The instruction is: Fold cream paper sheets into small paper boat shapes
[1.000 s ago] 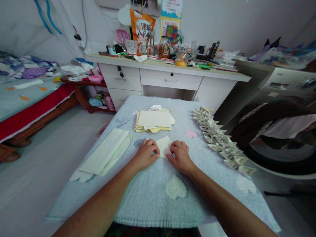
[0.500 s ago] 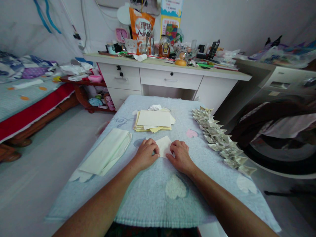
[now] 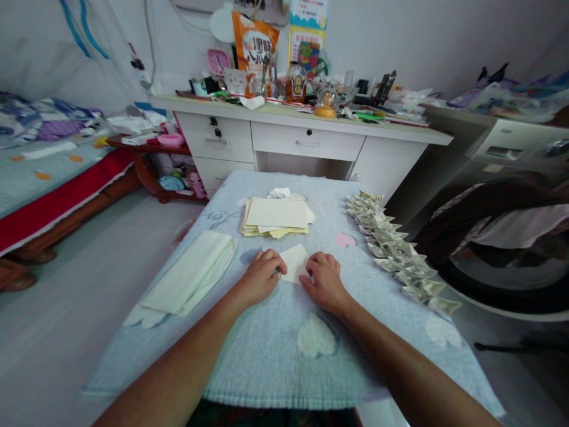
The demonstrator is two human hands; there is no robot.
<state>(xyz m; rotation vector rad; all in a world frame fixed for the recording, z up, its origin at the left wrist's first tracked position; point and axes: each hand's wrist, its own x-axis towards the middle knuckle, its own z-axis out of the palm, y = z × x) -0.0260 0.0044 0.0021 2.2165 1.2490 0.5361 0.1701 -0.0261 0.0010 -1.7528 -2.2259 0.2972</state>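
A small folded piece of cream paper lies flat on the cloth-covered table, its top corner pointing away from me. At its left edge, my left hand has its fingers curled and the thumb near the fingertips, pinching the edge. My right hand rests on the right edge, with bent fingers and the thumb against the paper. Just beyond the hands sits a stack of cream and yellow paper sheets. Folded pale green sheets lie left of my left forearm.
Rows of pointed folded paper pieces run along the table's right side. A crumpled white tissue is behind the stack. Beyond stands a white desk crowded with items. A washing machine is on the right, a bed on the left.
My left thumb has drawn back slightly to the left, towards the fingertips, uncovering more of the paper's lower left edge. My right hand stays almost still.
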